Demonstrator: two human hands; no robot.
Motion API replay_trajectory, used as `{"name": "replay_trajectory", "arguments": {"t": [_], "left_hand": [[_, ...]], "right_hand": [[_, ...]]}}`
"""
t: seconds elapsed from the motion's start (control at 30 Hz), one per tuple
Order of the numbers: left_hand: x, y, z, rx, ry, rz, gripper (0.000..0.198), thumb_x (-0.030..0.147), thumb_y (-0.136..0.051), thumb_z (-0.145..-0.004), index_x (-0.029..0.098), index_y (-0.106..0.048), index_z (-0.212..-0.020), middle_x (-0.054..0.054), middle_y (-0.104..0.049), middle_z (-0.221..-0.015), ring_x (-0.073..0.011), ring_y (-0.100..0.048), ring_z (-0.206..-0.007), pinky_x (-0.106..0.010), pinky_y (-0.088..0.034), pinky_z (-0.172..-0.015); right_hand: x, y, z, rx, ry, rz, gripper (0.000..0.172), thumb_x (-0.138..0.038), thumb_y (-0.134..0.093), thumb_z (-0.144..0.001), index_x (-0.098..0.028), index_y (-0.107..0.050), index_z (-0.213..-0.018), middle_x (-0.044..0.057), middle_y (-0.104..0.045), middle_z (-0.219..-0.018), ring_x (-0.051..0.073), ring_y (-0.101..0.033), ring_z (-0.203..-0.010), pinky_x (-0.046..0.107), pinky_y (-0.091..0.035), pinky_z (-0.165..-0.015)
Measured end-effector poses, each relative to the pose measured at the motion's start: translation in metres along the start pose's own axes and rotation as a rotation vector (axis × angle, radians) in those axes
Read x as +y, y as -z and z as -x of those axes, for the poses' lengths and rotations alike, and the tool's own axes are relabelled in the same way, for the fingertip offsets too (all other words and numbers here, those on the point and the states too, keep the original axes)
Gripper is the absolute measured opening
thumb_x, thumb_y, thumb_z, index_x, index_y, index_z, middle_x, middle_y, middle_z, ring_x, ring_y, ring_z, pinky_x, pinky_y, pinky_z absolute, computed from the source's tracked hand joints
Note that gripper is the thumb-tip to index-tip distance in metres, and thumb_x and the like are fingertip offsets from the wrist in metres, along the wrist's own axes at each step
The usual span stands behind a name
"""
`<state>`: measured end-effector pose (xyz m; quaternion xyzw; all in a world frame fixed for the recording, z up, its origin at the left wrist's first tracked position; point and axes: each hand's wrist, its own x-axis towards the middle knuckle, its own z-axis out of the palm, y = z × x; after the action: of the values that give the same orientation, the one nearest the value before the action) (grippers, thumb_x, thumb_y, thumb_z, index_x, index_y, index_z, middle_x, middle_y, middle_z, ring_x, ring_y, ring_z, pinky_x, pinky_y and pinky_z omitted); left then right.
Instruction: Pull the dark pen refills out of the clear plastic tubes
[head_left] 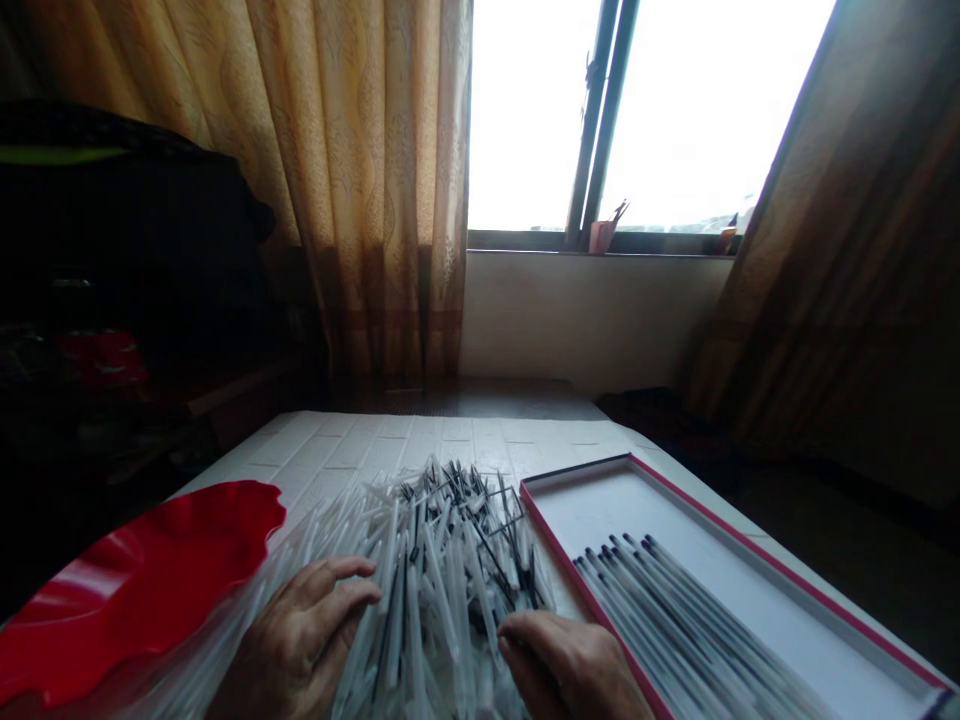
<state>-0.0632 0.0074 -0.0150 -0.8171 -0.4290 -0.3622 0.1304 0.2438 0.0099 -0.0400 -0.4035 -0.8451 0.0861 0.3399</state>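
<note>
A heap of clear plastic pen barrels [442, 590] mixed with thin black pen parts [465, 485] lies on the table in front of me. My left hand [296, 630] is over the left side of the heap, fingers bent but apart, with nothing visible between them. At the heap's right side, my right hand [574, 660] has its fingers curled together; whatever they may hold is hidden. Just right of that hand, a shallow white box with a red rim [720, 510] contains a row of dark-tipped pens [675, 610] lying side by side.
A red wavy-edged plastic dish [150, 570] sits at the left of the white brick-patterned table [442, 435]. Beyond the table are a curtain [375, 200] and a window, with a pink cup [602, 236] on its sill. Dark furniture stands at the left.
</note>
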Motion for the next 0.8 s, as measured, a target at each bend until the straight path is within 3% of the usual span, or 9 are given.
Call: {"name": "replay_trajectory", "arguments": {"t": [0.37, 0.53, 0.8], "left_hand": [[0.005, 0.004, -0.005, 0.004, -0.007, 0.037, 0.018, 0.027, -0.052, -0.096, 0.029, -0.069, -0.104, 0.0, -0.074, -0.107, -0.0157, -0.072, -0.097, -0.022, -0.058, -0.085], [0.009, 0.007, -0.011, 0.043, -0.062, 0.055, 0.019, 0.02, -0.053, -0.094, 0.028, -0.068, -0.103, 0.001, -0.076, -0.095, -0.0148, -0.073, -0.088, -0.021, -0.058, -0.081], [0.015, 0.013, -0.016, 0.019, -0.062, 0.028, 0.021, 0.014, -0.055, -0.089, 0.027, -0.067, -0.1, 0.003, -0.077, -0.092, -0.0155, -0.073, -0.088, -0.022, -0.058, -0.081]], "right_hand": [[-0.002, -0.001, 0.0, 0.033, -0.005, -0.022, 0.025, -0.028, -0.044, -0.099, -0.022, -0.064, -0.083, 0.001, -0.071, -0.068, 0.013, -0.07, -0.058, 0.019, -0.044, -0.056], [-0.002, -0.001, 0.001, 0.04, 0.0, -0.015, 0.032, -0.034, -0.04, -0.102, -0.022, -0.065, -0.085, 0.003, -0.072, -0.068, 0.014, -0.069, -0.058, 0.019, -0.046, -0.056], [0.0, 0.0, 0.002, 0.001, 0.028, -0.02, 0.025, -0.027, -0.043, -0.1, -0.022, -0.064, -0.088, 0.001, -0.072, -0.071, 0.013, -0.069, -0.06, 0.019, -0.045, -0.057]]}}
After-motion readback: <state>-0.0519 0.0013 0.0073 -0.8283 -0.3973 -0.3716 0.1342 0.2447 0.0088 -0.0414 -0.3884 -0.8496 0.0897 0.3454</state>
